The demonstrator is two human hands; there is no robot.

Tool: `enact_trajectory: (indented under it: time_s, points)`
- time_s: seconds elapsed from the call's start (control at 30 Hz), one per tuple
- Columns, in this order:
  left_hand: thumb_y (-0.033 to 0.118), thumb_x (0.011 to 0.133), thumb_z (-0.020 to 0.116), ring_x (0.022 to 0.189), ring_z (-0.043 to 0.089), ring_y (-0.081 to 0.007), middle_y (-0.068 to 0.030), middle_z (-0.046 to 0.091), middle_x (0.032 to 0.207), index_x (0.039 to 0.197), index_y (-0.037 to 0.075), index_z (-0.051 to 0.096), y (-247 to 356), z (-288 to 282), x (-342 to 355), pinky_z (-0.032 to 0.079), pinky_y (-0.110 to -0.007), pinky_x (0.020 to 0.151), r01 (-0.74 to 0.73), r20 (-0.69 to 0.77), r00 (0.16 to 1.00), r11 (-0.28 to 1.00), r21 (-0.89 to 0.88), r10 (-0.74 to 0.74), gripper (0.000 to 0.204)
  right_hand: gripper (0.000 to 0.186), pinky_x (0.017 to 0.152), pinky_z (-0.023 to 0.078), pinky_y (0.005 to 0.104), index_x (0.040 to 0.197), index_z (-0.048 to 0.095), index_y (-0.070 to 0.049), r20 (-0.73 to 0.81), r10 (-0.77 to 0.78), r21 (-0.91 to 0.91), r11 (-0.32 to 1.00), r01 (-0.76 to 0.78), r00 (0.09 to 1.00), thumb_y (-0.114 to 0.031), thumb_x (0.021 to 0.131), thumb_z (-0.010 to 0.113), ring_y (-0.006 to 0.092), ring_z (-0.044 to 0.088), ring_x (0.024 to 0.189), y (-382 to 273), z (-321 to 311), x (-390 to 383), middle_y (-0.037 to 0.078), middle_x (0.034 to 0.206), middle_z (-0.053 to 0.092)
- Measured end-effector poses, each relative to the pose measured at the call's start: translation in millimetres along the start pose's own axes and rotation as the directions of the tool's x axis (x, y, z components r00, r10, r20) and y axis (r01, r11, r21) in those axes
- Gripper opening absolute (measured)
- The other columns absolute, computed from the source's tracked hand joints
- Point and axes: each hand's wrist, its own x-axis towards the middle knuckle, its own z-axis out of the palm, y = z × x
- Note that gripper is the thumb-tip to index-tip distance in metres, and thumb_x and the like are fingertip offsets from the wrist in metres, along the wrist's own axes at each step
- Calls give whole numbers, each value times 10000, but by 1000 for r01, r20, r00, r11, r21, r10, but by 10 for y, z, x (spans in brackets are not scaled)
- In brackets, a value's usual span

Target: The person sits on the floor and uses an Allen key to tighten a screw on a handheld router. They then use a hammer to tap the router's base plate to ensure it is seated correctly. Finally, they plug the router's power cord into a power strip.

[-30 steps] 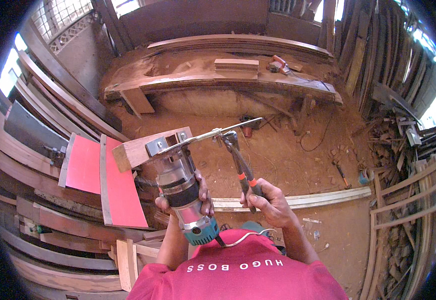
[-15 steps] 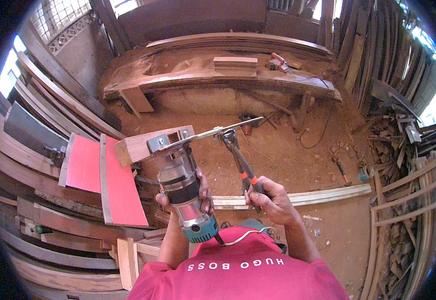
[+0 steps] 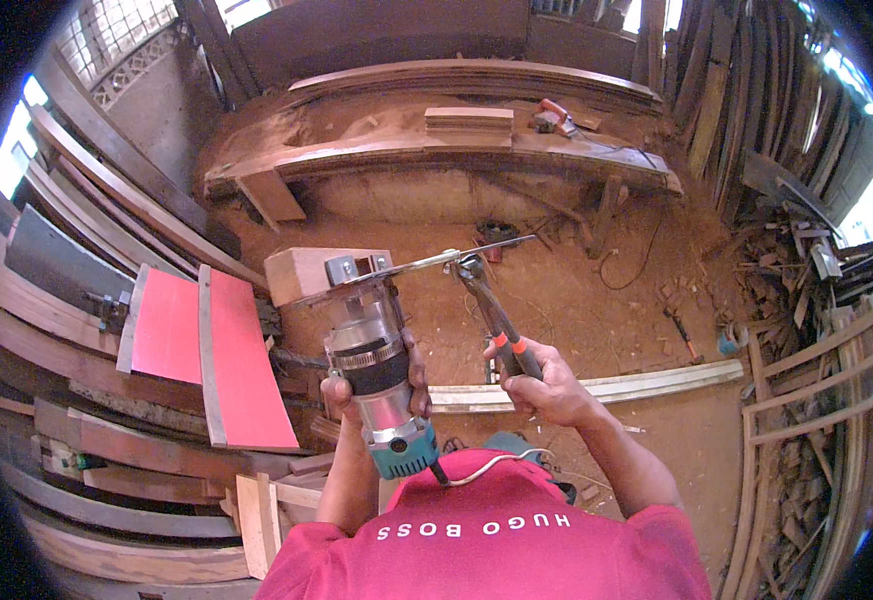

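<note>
My left hand (image 3: 339, 395) is closed around the body of a trim router (image 3: 374, 378), silver and black with a teal end cap. A long flat metal plate (image 3: 418, 264) is fixed across the router's far end and stretches to the right. On the plate's left part sits a wooden block (image 3: 301, 272), beside small metal brackets (image 3: 354, 266). My right hand (image 3: 551, 390) is closed on the dark, orange-banded handles of a pair of pincers (image 3: 493, 312). The pincer jaws are at a small fastener (image 3: 450, 257) on the plate; whether they clamp it is too small to tell.
A cord (image 3: 491, 465) trails from the router over my red shirt. Ahead stands a dusty workbench (image 3: 356, 156) with stacked boards and a red power tool (image 3: 554, 117). Red-faced panels (image 3: 246, 360) and timber lie at left. Wooden frames (image 3: 826, 350) and offcuts lie at right.
The router, block and plate have shifted slightly to the right. The pincers and my right hand have also moved a little right, with the jaws still at the plate.
</note>
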Motion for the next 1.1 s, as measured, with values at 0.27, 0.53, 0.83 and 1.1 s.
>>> enact_trajectory:
  time_s: [0.27, 0.53, 0.83, 1.1]
  points:
    - [335, 690, 736, 836, 674, -422, -293, 568, 1060, 1360, -79, 340, -2, -54, -66, 590, -496, 731, -4, -53, 999, 1000, 26, 6, 882, 391, 446, 356, 236, 1217, 551, -30, -61, -12, -47, 999, 9, 998, 19, 830, 531, 47, 439, 532, 171, 35, 63, -32, 712, 491]
    - [326, 684, 757, 859, 677, -423, -284, 572, 1109, 1370, -58, 346, -39, -147, -98, 589, -507, 747, 22, -92, 996, 999, 30, -20, 887, 396, 529, 441, 294, 1206, 564, -19, -209, -127, -313, 948, 57, 970, -41, 812, 588, 122, 533, 587, 252, 26, 34, 40, 724, 554]
    - [307, 599, 821, 866, 706, -316, -151, 652, 1030, 1234, -2, 511, -170, -164, -149, 603, -441, 752, 153, -402, 915, 905, 397, 22, 771, 493, 709, 544, 450, 1226, 526, -10, -367, -430, -706, 706, 54, 825, -150, 776, 671, 394, 672, 766, 289, 9, 33, 233, 899, 651]
    - [318, 617, 826, 882, 706, -321, -163, 646, 1047, 1232, -21, 511, -200, -45, -80, 602, -441, 756, 115, -355, 934, 899, 422, 48, 770, 655, 725, 452, 468, 1240, 493, -59, -323, -745, -946, 256, -197, 583, -199, 666, 775, 345, 569, 863, 302, 125, 74, 137, 966, 541]
